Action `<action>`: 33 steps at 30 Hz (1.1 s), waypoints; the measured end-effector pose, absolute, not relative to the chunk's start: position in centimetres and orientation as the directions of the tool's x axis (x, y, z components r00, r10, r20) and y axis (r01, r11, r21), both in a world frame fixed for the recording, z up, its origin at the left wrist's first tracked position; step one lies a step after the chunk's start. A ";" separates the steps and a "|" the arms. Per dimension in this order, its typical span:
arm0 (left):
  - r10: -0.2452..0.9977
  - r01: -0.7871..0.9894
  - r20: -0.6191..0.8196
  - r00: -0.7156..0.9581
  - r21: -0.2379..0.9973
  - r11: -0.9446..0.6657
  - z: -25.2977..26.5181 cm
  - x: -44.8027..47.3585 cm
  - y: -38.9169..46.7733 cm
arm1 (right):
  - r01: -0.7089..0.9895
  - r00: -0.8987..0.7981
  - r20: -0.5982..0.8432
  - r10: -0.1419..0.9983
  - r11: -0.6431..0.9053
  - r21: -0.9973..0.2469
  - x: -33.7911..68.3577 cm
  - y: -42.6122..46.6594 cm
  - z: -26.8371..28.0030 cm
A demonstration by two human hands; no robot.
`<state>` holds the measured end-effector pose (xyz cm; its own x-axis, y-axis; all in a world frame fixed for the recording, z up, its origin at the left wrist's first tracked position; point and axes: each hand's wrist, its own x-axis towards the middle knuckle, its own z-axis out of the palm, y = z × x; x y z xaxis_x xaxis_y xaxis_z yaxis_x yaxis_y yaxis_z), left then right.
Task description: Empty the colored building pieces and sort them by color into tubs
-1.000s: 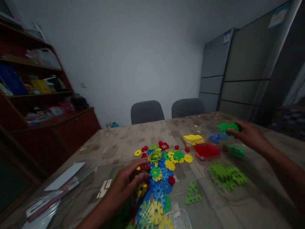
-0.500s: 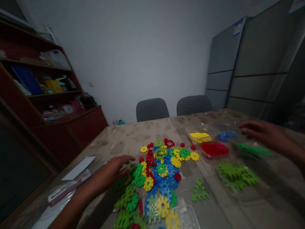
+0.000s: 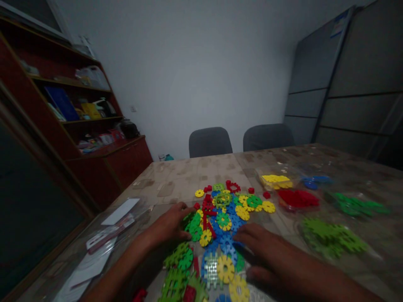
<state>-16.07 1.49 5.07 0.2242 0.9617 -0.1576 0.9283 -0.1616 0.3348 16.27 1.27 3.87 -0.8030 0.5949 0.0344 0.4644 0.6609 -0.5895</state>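
Note:
A mixed pile of plastic building pieces lies mid-table: green gear discs [image 3: 195, 233], yellow discs [image 3: 226, 269], blue discs [image 3: 227, 243] and red pieces [image 3: 208, 205]. At its left edge, my left hand [image 3: 171, 224] reaches over the green discs, thumb apart from the fingers, nothing visible in it. My right hand [image 3: 264, 251] is low at the right edge, fingertips by the blue discs, thumb spread away. Olive-green square pieces [image 3: 174, 283] lie nearest me. My right hand and forearm cover the tabletop behind them.
At right stand clear trays of sorted pieces: yellow [image 3: 277, 181], red [image 3: 298, 199], blue [image 3: 315, 181], green [image 3: 359, 204] and olive-green [image 3: 333, 237]. Papers and plastic packaging [image 3: 110, 233] lie at left. Two grey chairs [image 3: 210, 142] stand beyond the table.
My right hand has come left from above the trays to the pile's right edge. The view has turned slightly left. My left hand has stayed by the green discs.

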 end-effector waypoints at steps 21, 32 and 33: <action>0.938 0.853 -0.055 0.343 0.437 -0.286 5.2 -15.1 1.9 | 0.506 -0.761 0.127 0.636 0.705 -0.497 14.2 2.0 1.9; 0.917 0.856 -0.140 0.375 0.433 -0.284 5.1 -16.4 1.4 | 0.551 -0.773 0.012 0.634 0.681 -0.483 14.5 2.4 1.9; 0.915 0.855 -0.139 0.380 0.429 -0.290 4.9 -16.3 1.4 | 0.559 -0.766 0.008 0.642 0.673 -0.485 14.5 2.4 2.0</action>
